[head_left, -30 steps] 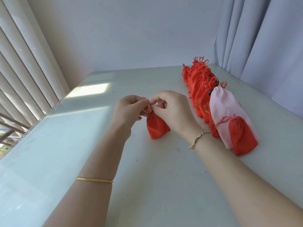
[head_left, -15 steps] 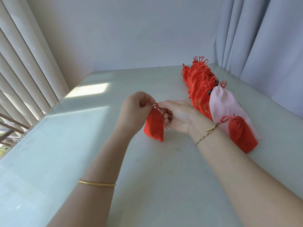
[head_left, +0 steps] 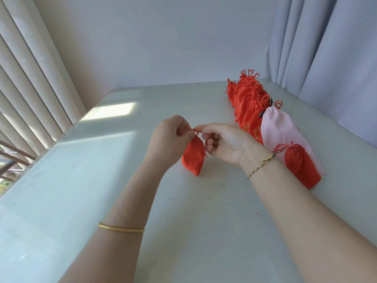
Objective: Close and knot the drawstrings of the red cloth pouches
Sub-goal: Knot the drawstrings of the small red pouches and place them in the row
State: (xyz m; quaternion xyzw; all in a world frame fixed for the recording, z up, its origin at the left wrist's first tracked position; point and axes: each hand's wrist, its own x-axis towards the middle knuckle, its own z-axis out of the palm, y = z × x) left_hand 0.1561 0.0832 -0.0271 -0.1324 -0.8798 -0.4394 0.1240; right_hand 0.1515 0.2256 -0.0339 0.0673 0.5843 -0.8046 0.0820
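We see the left hand (head_left: 170, 137) and right hand (head_left: 224, 142) pinching the red pouch's (head_left: 192, 158) drawstring (head_left: 194, 130), pouch upright on the table (head_left: 204, 221).

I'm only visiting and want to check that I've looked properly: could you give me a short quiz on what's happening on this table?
1. Fill the gap: the left hand and the right hand both pinch the ____ at the top of the red pouch.
2. Which colour is the large pouch beside the row of red pouches? A green, B pink, C black.
3. True or false: that row stands to the left of the hands.
Key: 1 drawstring; 2 B; 3 false, it stands to their right.
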